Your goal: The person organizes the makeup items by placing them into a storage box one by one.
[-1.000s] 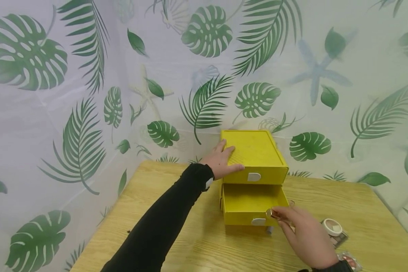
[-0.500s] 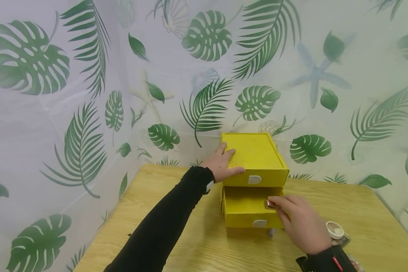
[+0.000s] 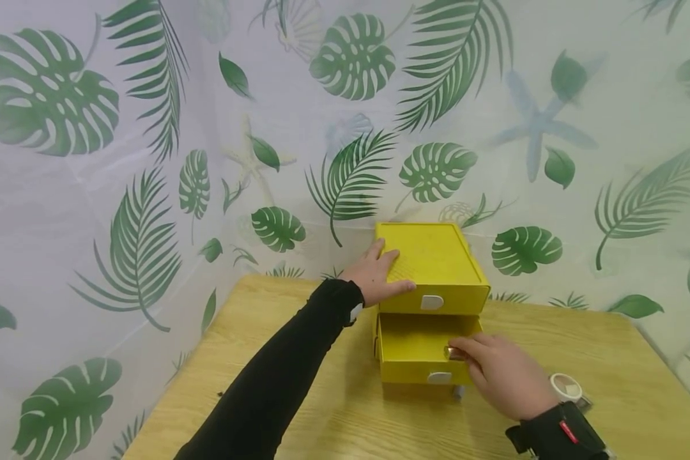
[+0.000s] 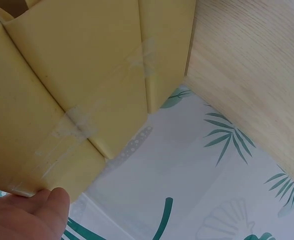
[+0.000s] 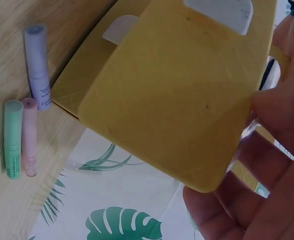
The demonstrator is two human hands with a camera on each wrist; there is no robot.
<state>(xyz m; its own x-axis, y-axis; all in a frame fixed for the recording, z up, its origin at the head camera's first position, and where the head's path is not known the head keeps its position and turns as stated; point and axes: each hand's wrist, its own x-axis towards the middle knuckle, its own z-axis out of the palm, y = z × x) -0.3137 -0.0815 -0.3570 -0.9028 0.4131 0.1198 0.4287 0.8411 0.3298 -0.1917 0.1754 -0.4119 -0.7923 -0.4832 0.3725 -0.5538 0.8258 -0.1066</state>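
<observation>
A yellow drawer box (image 3: 437, 255) stands on the table, its lower drawer (image 3: 402, 372) pulled out and its upper one in. My left hand (image 3: 375, 276) rests on the box's top left edge, fingers spread and thumb along the front. In the left wrist view, its fingertips (image 4: 57, 202) lie at the edge of the taped side wall. My right hand (image 3: 512, 377) pinches a small shiny tube (image 3: 453, 352) over the right part of the drawer's front. In the right wrist view, the drawer front hides most of this tube, and the fingers (image 5: 274, 117) are right beside it.
A round white-rimmed compact (image 3: 566, 386) lies right of my right hand, overlapping a dark flat case. By the box in the right wrist view are a lavender tube (image 5: 38, 67), a green tube (image 5: 13, 140) and a pink tube (image 5: 30, 137). A leaf-printed sheet hangs behind the table.
My right hand has moved up and inward with the tube, from the drawer's front right corner to over the drawer, then slightly down. My left hand stays on the box.
</observation>
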